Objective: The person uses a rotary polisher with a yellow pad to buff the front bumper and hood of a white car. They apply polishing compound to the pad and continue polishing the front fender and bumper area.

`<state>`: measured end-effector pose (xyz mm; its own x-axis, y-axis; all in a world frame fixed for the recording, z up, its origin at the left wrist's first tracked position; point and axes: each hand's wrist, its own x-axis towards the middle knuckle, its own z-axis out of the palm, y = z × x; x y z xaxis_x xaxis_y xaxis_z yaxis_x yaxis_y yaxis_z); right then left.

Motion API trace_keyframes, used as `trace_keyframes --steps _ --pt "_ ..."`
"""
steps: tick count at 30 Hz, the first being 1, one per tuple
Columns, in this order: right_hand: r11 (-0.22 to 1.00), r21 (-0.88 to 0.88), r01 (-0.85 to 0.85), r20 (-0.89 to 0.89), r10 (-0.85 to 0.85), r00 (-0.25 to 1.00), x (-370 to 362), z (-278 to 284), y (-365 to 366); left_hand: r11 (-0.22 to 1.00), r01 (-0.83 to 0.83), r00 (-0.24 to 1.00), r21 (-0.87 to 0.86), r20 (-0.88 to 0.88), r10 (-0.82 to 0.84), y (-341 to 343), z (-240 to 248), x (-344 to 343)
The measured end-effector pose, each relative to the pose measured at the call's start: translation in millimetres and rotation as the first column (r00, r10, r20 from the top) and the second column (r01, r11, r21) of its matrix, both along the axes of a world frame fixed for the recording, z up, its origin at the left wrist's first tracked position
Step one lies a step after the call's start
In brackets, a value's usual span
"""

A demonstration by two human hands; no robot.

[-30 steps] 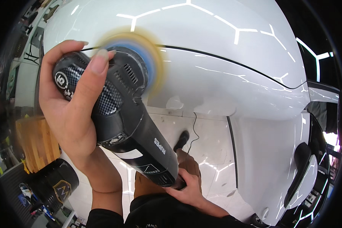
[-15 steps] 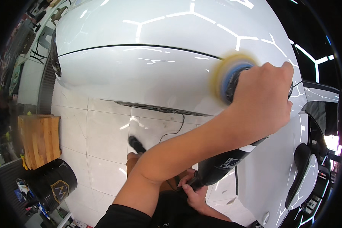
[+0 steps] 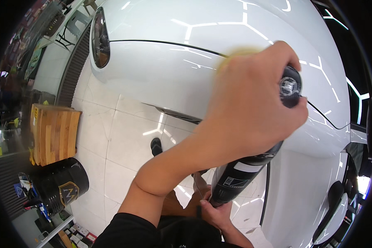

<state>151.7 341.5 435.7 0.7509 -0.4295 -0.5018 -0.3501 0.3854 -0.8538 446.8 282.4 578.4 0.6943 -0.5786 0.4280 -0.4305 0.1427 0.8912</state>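
Note:
My left hand (image 3: 246,101) wraps over the front head of a black polisher (image 3: 235,180), slightly blurred. Its arm crosses from the lower left. The round end of the polisher's head shows between thumb and fingers. A blurred yellow polishing pad (image 3: 240,52) peeks out beyond the hand, over the white car's front fender (image 3: 161,78) beside the hood seam; the hand hides the rest of it. Close to my body, my right hand (image 3: 219,214) is closed around the rear end of the polisher, where a thin cord hangs.
A headlight (image 3: 100,39) is at the fender's far left end. To the right are the car door and a side mirror (image 3: 332,217). On the tiled floor at left stand a wooden box (image 3: 56,134) and a black drum (image 3: 66,184). My foot (image 3: 156,146) is below the fender.
The polisher has moved left along the fender, and my left hand now covers most of the pad. The view has shifted, bringing more of the headlight in. Both hands keep their hold.

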Motion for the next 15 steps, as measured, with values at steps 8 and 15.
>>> trace_keyframes --steps 8,15 --pt "0.954 -0.048 -0.297 -0.143 0.288 0.947 82 7 29 0.976 -0.098 0.962 -0.194 -0.269 0.043 113 -16 91" --pt "0.885 -0.251 -0.392 -0.155 0.363 0.919 140 -10 59 0.96 -0.274 0.953 0.05 -0.121 0.278 188 -31 146"
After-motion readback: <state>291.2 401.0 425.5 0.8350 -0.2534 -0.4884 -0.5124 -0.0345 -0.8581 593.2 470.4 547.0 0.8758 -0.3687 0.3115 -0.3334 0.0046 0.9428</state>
